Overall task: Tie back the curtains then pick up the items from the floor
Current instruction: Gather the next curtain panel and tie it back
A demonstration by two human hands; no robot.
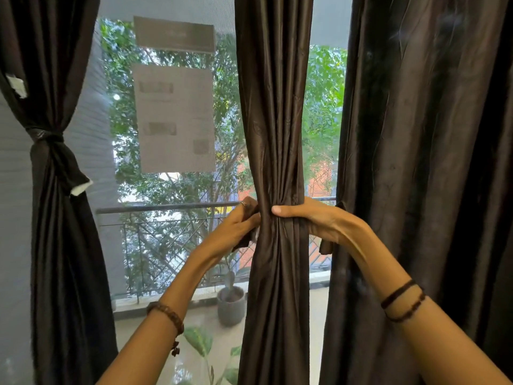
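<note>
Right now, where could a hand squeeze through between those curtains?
Widest gap: between the tied left curtain and the middle curtain. A narrower one lies between that and the right curtain. Crowded where the left hand and right hand hold the middle curtain.

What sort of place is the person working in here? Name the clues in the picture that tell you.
Probably a room in an upper-floor flat, at a balcony window. Dark curtains hang at the glass, a railing runs outside with treetops beyond it, and a potted plant stands on the balcony floor.
</note>
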